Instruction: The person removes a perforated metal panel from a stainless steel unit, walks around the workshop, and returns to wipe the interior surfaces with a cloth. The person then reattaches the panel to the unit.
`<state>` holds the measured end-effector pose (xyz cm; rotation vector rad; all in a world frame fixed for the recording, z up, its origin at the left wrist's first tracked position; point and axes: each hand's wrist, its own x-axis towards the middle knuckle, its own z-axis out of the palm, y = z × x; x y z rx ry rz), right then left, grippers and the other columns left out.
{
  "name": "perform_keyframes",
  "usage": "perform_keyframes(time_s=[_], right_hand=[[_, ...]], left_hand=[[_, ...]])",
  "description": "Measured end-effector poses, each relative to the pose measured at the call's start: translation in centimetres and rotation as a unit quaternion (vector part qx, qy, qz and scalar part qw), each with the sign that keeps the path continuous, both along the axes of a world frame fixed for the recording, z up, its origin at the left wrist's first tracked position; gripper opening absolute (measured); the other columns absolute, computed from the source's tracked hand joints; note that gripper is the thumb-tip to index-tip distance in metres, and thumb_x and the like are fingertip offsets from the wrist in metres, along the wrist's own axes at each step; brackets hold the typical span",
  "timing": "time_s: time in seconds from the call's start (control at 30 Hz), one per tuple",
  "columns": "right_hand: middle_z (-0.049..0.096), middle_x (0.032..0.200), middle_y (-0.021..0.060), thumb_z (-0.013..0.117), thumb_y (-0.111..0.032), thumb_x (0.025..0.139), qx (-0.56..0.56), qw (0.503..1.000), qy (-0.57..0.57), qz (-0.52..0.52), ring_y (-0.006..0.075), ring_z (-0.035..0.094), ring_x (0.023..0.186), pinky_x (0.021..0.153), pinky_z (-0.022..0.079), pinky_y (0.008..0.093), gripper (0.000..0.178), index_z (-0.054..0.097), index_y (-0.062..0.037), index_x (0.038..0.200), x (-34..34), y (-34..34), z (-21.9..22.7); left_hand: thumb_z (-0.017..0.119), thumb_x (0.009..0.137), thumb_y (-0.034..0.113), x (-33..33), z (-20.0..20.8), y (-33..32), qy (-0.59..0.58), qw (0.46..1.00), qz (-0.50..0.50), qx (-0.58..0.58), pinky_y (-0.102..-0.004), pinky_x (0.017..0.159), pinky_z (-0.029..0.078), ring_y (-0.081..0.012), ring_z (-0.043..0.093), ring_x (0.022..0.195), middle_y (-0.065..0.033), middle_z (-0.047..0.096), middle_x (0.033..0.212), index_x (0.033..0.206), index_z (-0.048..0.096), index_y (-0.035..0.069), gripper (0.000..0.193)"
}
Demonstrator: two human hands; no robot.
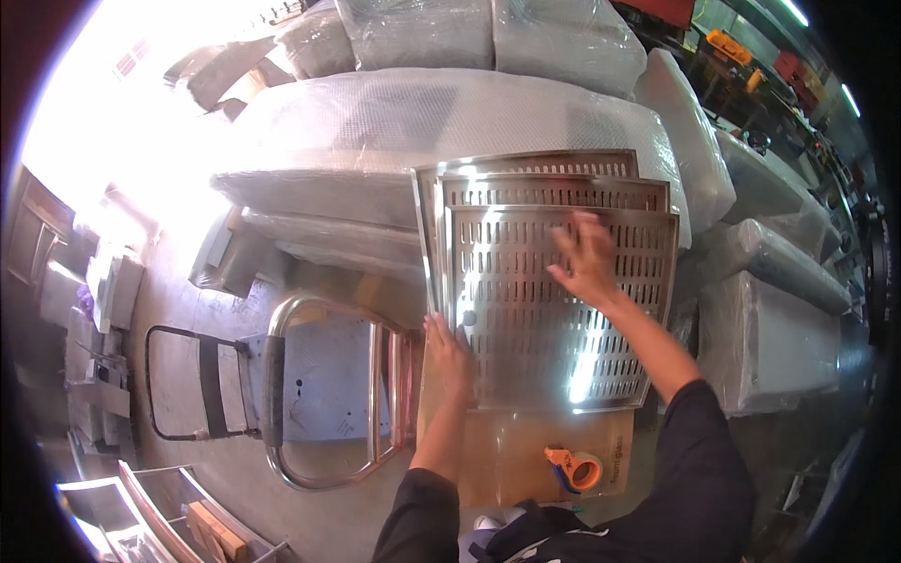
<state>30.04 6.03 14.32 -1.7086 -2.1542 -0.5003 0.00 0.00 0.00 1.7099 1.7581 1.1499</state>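
Note:
Several slotted stainless steel trays [530, 300] lie stacked in front of me, the lower ones shifted toward the far left. My left hand [449, 358] rests along the left edge of the stack, fingers stretched out and gripping nothing. Over the far right part of the top tray is my right hand [589, 265], fingers spread and slightly blurred; whether it touches the metal I cannot tell. Beneath the trays, brown cardboard [507, 455] shows on the near side. An orange tape dispenser [574, 469] with a roll of tape lies on it.
Large plastic-wrapped packages [554, 117] stand behind the stack, with more wrapped pieces [770, 342] to the right. A trolley [328, 380] with a tubular metal handle stands at the left. Metal frames [164, 511] lie at the lower left.

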Motion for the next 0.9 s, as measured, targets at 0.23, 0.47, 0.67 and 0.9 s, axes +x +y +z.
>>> perform_keyframes(time_s=[0.23, 0.47, 0.67, 0.9], right_hand=[[0.045, 0.142, 0.0319, 0.054, -0.069, 0.089, 0.069, 0.775, 0.412, -0.474, 0.0455, 0.046, 0.132, 0.108, 0.036, 0.0549, 0.090, 0.043, 0.0026, 0.143, 12.5, -12.9, -4.5], [0.071, 0.104, 0.0241, 0.050, -0.066, 0.094, 0.003, 0.804, 0.407, -0.434, 0.0431, 0.065, 0.102, 0.088, 0.050, 0.0483, 0.074, 0.067, 0.0059, 0.101, 15.8, -13.4, -4.6], [0.070, 0.107, 0.0260, 0.052, -0.061, 0.095, -0.014, 0.787, 0.440, -0.433, 0.0417, 0.066, 0.105, 0.090, 0.050, 0.0467, 0.070, 0.067, 0.0053, 0.109, 14.5, -15.3, -3.4], [0.071, 0.105, 0.0223, 0.043, -0.061, 0.099, -0.004, 0.772, 0.502, -0.390, 0.0425, 0.065, 0.103, 0.087, 0.049, 0.0494, 0.067, 0.072, -0.0007, 0.105, 12.1, -16.2, -0.6]], left_hand=[[0.048, 0.092, 0.002, 1.4, -0.6, -0.2, 0.080, 0.996, -0.001, -0.025, -0.0563, 0.121, 0.014, -0.0475, 0.017, 0.148, -0.0322, 0.027, 0.155, 0.150, 0.028, -0.008, 0.062], [0.041, 0.098, 0.002, 1.1, 0.1, -0.8, 0.049, 0.998, -0.023, -0.019, -0.0493, 0.122, 0.020, -0.0442, 0.022, 0.147, -0.0316, 0.033, 0.152, 0.146, 0.033, -0.009, 0.050], [0.046, 0.097, 0.004, -0.4, 2.8, -2.7, 0.037, 0.993, -0.008, -0.110, -0.0522, 0.088, 0.050, -0.0440, 0.059, 0.114, -0.0312, 0.059, 0.123, 0.140, 0.044, 0.001, 0.043], [0.055, 0.098, 0.017, -2.7, 7.9, -5.3, -0.108, 0.992, -0.047, -0.050, -0.0483, 0.080, 0.050, -0.0403, 0.065, 0.096, -0.0247, 0.066, 0.102, 0.119, 0.058, 0.000, 0.028]])
